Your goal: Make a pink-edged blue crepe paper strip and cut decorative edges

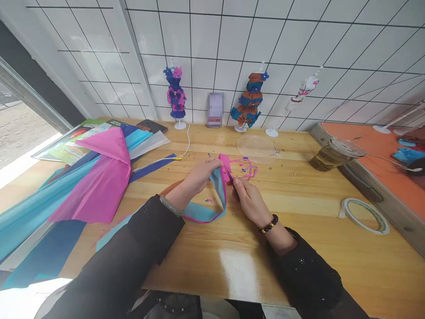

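My left hand (204,173) pinches the end of a long blue and pink paper strip (202,213), which loops down onto the table and runs off under my left forearm. In my right hand (249,199) is a small pair of dark scissors (231,178), its blades at the pink paper (225,165) just right of my left fingertips. The scissors' handles are mostly hidden by my fingers. Thin pink paper offcuts (249,170) curl on the wood beyond the blades, with tiny purple and pink scraps around them.
Pink, blue and white paper sheets (106,177) are heaped at left. Along the tiled wall stand paper-decorated stands (176,95), (249,104) and a phone (215,110). A clear plastic lid (257,148) lies ahead. At right are a drink cup (332,155) and a tape roll (365,215).
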A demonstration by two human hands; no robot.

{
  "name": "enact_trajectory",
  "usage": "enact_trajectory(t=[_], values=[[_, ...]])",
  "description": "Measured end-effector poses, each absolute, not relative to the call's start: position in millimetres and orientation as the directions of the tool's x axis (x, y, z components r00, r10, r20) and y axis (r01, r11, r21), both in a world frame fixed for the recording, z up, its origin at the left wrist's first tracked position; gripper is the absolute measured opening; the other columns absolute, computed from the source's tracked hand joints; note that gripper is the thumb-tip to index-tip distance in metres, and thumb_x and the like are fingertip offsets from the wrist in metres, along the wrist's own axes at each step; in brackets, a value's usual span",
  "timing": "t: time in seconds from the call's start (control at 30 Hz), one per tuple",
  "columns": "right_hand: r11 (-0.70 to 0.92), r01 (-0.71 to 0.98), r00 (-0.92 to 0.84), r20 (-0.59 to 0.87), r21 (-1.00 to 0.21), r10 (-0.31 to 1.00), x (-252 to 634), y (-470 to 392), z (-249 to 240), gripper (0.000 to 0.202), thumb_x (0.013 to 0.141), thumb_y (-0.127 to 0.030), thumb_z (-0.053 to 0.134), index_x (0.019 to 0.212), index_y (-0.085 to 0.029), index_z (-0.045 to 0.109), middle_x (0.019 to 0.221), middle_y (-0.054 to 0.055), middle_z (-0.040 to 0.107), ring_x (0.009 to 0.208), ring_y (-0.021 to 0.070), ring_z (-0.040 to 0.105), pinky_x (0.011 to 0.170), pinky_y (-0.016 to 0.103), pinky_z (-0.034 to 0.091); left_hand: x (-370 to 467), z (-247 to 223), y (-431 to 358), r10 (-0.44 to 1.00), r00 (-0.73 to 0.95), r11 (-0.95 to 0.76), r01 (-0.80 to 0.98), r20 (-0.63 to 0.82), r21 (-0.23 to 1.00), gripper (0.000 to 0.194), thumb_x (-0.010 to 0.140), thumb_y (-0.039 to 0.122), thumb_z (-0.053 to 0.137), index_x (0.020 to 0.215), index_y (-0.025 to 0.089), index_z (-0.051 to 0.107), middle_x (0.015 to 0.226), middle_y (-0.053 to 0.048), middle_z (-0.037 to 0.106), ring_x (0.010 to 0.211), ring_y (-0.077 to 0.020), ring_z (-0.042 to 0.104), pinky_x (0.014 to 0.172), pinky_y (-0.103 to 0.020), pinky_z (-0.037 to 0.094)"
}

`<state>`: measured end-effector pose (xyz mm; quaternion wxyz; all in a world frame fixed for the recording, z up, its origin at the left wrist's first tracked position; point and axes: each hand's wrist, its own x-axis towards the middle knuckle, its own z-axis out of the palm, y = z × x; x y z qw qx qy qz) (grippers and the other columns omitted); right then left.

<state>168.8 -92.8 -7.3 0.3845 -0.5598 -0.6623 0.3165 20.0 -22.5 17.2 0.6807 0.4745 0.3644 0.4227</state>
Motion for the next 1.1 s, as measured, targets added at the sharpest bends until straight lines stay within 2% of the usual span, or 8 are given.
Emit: enact_trajectory(t=[0.13,0.23,0.3,0.47,0.7,0.8,0.9,1.1], values=[[0.014,0.275,-0.024,0.008,-0.961,1.000,169.3,-90.4,-3.6,0.047,0.085,-0.055,0.031,0.059,-0.018,0.047,0.044,-0.003,0.042,0.038,0.0084,0.036,0.038,0.022,0.027,18.0,18.5,-21.4,0.898,0.411,0.272,-0.238,-0.157,0.933,0.015,0.072,0.025,0.059,0.065,0.013,0.055,0.058,0.002,0.053,0.053,-0.0072,0.047,0.056,-0.022,0.037],[-0.113,0.077,0.068,-0.108,-0.991,0.992,169.9,-89.4,2.8,0.049,0.083,-0.059,0.031,0.061,-0.018,0.046,0.045,-0.003,0.043,0.033,0.0064,0.035,0.032,0.020,0.022,16.4,18.1,-20.5,0.873,0.460,0.297,-0.233,-0.164,0.926,0.017,0.073,0.027,0.060,0.068,0.012,0.056,0.061,0.001,0.055,0.054,-0.0069,0.049,0.059,-0.022,0.039],[-0.095,0.007,0.118,-0.094,-0.995,0.989,169.6,-90.4,6.7,0.047,0.082,-0.059,0.033,0.063,-0.018,0.047,0.046,-0.004,0.045,0.033,0.0060,0.035,0.032,0.020,0.023,15.6,17.4,-20.2,0.850,0.501,0.304,-0.213,-0.163,0.928,0.018,0.072,0.028,0.062,0.071,0.012,0.056,0.062,0.000,0.056,0.056,-0.0073,0.050,0.061,-0.023,0.040],[0.050,0.141,-0.004,0.050,-0.989,0.999,165.7,-96.1,9.5,0.048,0.084,-0.056,0.033,0.059,-0.018,0.048,0.042,-0.002,0.045,0.035,0.0075,0.038,0.036,0.021,0.029,15.0,17.3,-21.8,0.844,0.517,0.225,-0.106,-0.140,0.969,0.018,0.068,0.026,0.065,0.074,0.011,0.057,0.065,0.000,0.057,0.057,-0.0075,0.051,0.063,-0.024,0.039],[0.025,0.185,0.038,0.032,-0.982,0.999,166.8,-94.3,5.9,0.047,0.085,-0.056,0.033,0.066,-0.018,0.052,0.043,-0.003,0.044,0.034,0.0077,0.037,0.034,0.022,0.028,13.8,17.5,-22.4,0.874,0.480,0.106,-0.024,-0.082,0.994,0.016,0.063,0.023,0.067,0.071,0.012,0.058,0.065,0.002,0.056,0.058,-0.0068,0.050,0.063,-0.022,0.038],[0.001,0.112,0.126,0.015,-0.994,0.992,171.5,-90.4,4.5,0.049,0.084,-0.059,0.031,0.078,-0.017,0.056,0.046,-0.003,0.048,0.034,0.0069,0.038,0.035,0.021,0.028,13.3,17.9,-23.0,0.859,0.497,0.143,-0.003,-0.123,0.990,0.018,0.062,0.024,0.068,0.072,0.012,0.058,0.065,0.001,0.056,0.058,-0.0075,0.050,0.062,-0.023,0.039],[-0.054,-0.060,0.160,-0.063,-0.997,0.985,176.8,-85.6,2.8,0.053,0.081,-0.063,0.030,0.089,-0.018,0.057,0.050,-0.003,0.052,0.034,0.0065,0.039,0.034,0.020,0.028,12.5,18.6,-23.8,0.835,0.526,0.180,0.017,-0.162,0.984,0.020,0.064,0.028,0.067,0.073,0.013,0.057,0.064,0.001,0.055,0.057,-0.0079,0.050,0.061,-0.023,0.039],[-0.217,-0.265,0.003,-0.226,-0.940,0.974,176.9,-84.3,4.6,0.051,0.078,-0.063,0.039,0.088,-0.016,0.059,0.046,-0.004,0.050,0.031,0.0051,0.038,0.032,0.018,0.026,11.9,19.8,-23.9,0.864,0.497,0.108,-0.027,-0.080,0.994,0.026,0.067,0.034,0.066,0.077,0.013,0.055,0.070,0.000,0.057,0.064,-0.0091,0.053,0.065,-0.024,0.041]])
